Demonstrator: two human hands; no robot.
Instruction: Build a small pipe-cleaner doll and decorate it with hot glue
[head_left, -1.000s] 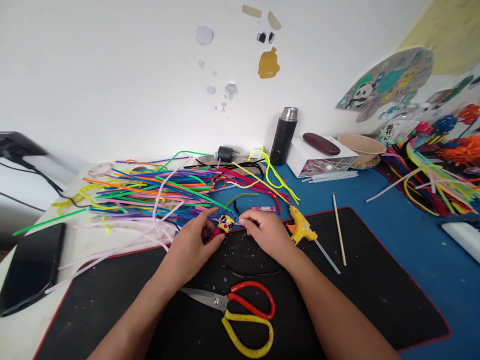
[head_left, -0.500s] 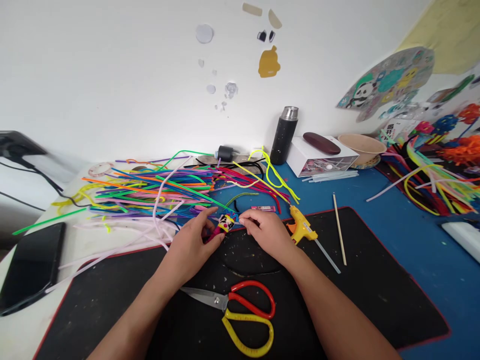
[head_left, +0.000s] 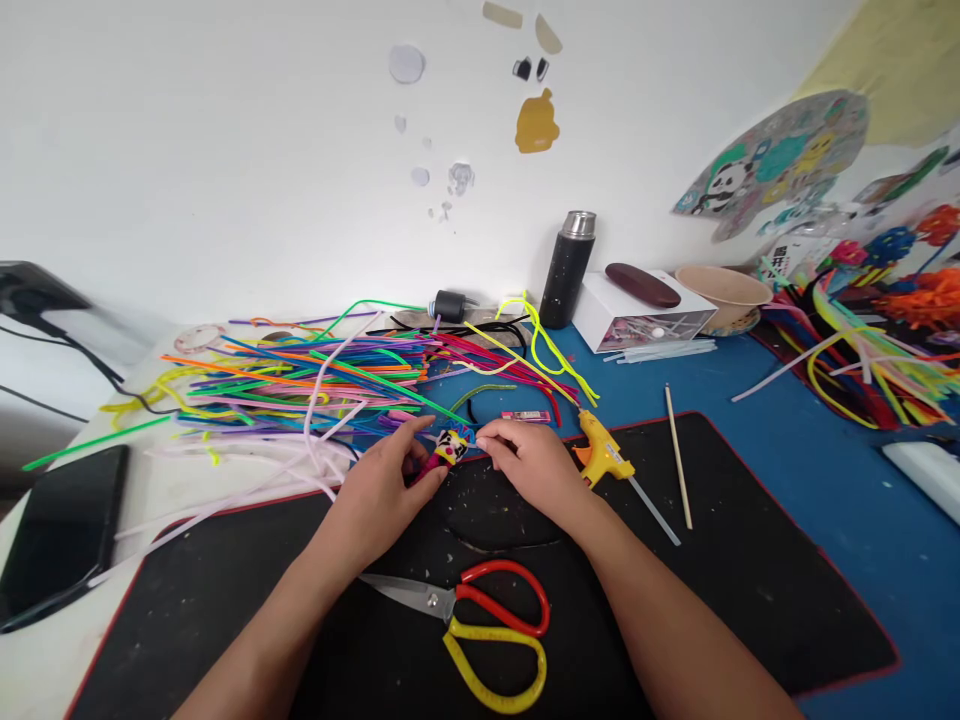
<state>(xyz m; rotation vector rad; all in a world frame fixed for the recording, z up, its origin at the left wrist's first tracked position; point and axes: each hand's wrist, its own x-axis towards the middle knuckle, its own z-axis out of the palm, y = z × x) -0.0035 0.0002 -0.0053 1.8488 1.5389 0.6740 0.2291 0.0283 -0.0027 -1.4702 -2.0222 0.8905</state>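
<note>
Between the two bare hands, a small figure with a painted face

Held in the left hand point(head_left: 390, 485), the figure point(head_left: 451, 447) leans toward the right hand point(head_left: 525, 460), its black, white and yellow face turned up and its magenta body running back into the curled fingers and thumb. At its head end sits a blue zigzag piece point(head_left: 462, 432). The right thumb and forefinger are drawn narrow right beside that piece; whether they pinch it, I cannot tell.

Nearer the body than the grip, scissors point(head_left: 433, 600) with one red and one yellow handle lie on the black mat point(head_left: 765, 580), and a thin dark strand point(head_left: 510, 550) lies between them and the hands. To the right of the grip, near the right wrist, rests a yellow glue gun point(head_left: 604, 452) with a pale glue stick point(head_left: 654, 510) poking from its rear; farther right lies a wooden stick point(head_left: 679, 455). Just beyond the right knuckles is a small pink packet point(head_left: 525, 416). Beyond and left of the grip spread many coloured fuzzy stems point(head_left: 300, 372). Well beyond it, a black flask point(head_left: 568, 280) stands upright beside a white box point(head_left: 592, 310).
</note>
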